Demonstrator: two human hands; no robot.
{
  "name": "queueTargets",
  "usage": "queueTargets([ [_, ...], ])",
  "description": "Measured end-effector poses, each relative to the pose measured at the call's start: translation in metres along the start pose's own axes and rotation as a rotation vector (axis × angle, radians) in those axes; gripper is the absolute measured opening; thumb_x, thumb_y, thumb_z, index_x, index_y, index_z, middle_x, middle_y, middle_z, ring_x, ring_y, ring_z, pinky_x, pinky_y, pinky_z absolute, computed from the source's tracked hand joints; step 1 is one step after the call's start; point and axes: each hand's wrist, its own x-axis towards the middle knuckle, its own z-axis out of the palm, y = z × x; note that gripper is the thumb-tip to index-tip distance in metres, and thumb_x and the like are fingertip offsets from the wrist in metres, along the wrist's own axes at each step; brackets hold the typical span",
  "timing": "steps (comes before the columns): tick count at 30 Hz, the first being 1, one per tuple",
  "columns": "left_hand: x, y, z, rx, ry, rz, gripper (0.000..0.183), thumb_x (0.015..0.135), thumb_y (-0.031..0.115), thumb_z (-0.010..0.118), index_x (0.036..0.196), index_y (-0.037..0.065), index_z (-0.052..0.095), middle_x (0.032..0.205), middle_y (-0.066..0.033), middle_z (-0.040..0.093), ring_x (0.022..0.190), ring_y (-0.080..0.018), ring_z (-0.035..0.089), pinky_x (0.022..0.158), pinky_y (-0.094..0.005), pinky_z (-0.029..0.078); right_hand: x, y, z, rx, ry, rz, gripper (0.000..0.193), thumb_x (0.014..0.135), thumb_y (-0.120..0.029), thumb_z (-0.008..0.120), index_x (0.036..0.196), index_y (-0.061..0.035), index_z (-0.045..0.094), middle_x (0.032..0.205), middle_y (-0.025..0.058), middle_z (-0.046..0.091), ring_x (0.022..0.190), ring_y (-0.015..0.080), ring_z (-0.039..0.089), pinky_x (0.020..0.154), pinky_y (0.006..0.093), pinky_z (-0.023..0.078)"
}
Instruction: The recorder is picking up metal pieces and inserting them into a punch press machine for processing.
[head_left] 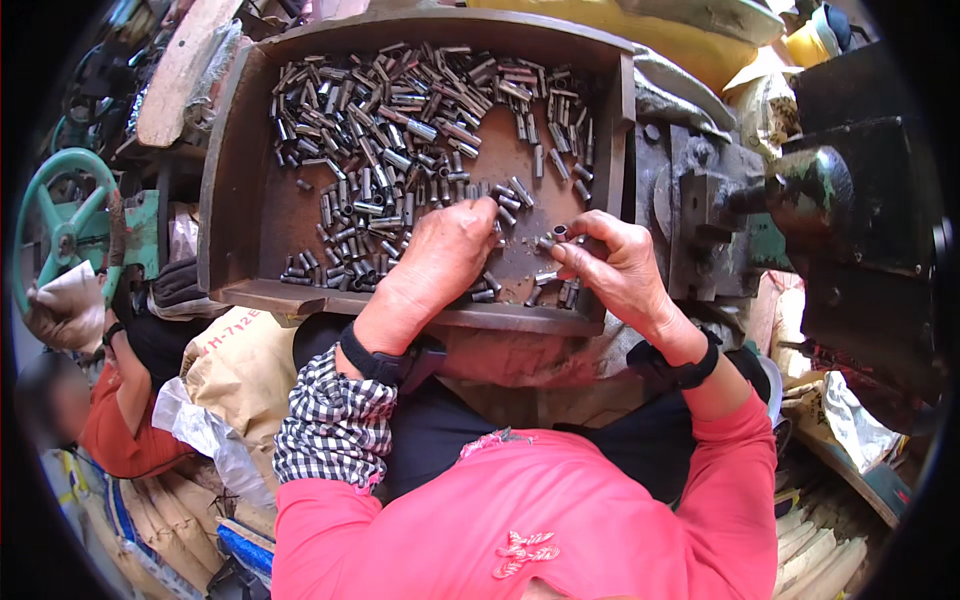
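Many short metal tubes (385, 160) lie heaped in a brown, shallow tray (425, 303) in front of me. My right hand (625, 270) is over the tray's near right part, with a short metal tube (560, 232) pinched between thumb and forefinger, its open end showing. Closed and knuckles up, my left hand (447, 248) reaches into the tray's middle. Its fingertips are hidden, so I cannot make out what they grip. Loose tubes (507, 200) lie just beyond it, and several more lie below my right fingers.
A dark machine (850, 200) with a vise-like block (700, 195) stands close by the tray's right side. At left are a green handwheel (65, 240) and another person in an orange top (130, 425). A tan sack (240, 375) sits beside my left arm.
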Motion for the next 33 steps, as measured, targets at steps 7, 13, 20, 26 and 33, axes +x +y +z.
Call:
queueTargets([
  [7, 0.003, 0.03, -0.017, -0.951, -0.166, -0.399, 0.016, 0.083, 0.008, 0.062, 0.098, 0.004, 0.057, 0.065, -0.0065, 0.061, 0.053, -0.011, 0.056, 0.042, -0.0241, 0.041, 0.003, -0.015, -0.013, -0.253, -0.119, 0.043, 0.016, 0.082, -0.011, 0.065, 0.082, 0.0039, 0.061, 0.066, 0.0109, 0.063, 0.062, 0.0158, 0.064, 0.054, 0.031, 0.047],
  [13, 0.001, 0.021, -0.004, -1.453, -0.121, -0.425, 0.017, 0.086, 0.009, 0.056, 0.101, 0.001, 0.055, 0.07, -0.0085, 0.061, 0.046, -0.0063, 0.051, 0.039, -0.0174, 0.041, 0.003, -0.007, -0.016, 0.154, -0.04, 0.247, 0.019, 0.087, -0.016, 0.061, 0.089, 0.003, 0.064, 0.066, 0.0028, 0.061, 0.057, 0.0057, 0.052, 0.05, 0.0237, 0.042],
  [20, 0.005, 0.022, -0.003, -1.592, -0.112, -0.432, 0.017, 0.085, 0.009, 0.055, 0.1, 0.0, 0.056, 0.069, -0.0087, 0.061, 0.045, -0.0079, 0.051, 0.038, -0.0174, 0.04, 0.003, -0.009, -0.016, 0.289, -0.07, 0.302, 0.017, 0.087, -0.016, 0.062, 0.086, 0.001, 0.063, 0.069, 0.0015, 0.061, 0.053, 0.0043, 0.054, 0.045, 0.0184, 0.042],
  [26, 0.007, 0.026, -0.005, -1.584, -0.128, -0.491, 0.015, 0.086, 0.01, 0.054, 0.097, 0.001, 0.057, 0.067, -0.0055, 0.059, 0.044, -0.0061, 0.049, 0.037, -0.0159, 0.037, 0.006, -0.006, -0.018, 0.38, -0.059, 0.317, 0.016, 0.086, -0.015, 0.063, 0.086, 0.0008, 0.062, 0.069, 0.0019, 0.06, 0.053, 0.005, 0.054, 0.046, 0.0188, 0.043],
  [33, 0.006, 0.026, -0.004, -1.679, -0.166, -0.565, 0.011, 0.087, 0.012, 0.054, 0.095, 0.004, 0.057, 0.066, -0.0017, 0.057, 0.043, -0.0042, 0.044, 0.037, -0.0148, 0.034, 0.004, -0.007, -0.015, 0.383, -0.061, 0.279, 0.015, 0.086, -0.013, 0.064, 0.089, 0.0009, 0.063, 0.072, 0.0018, 0.061, 0.055, 0.0049, 0.054, 0.048, 0.019, 0.044],
])
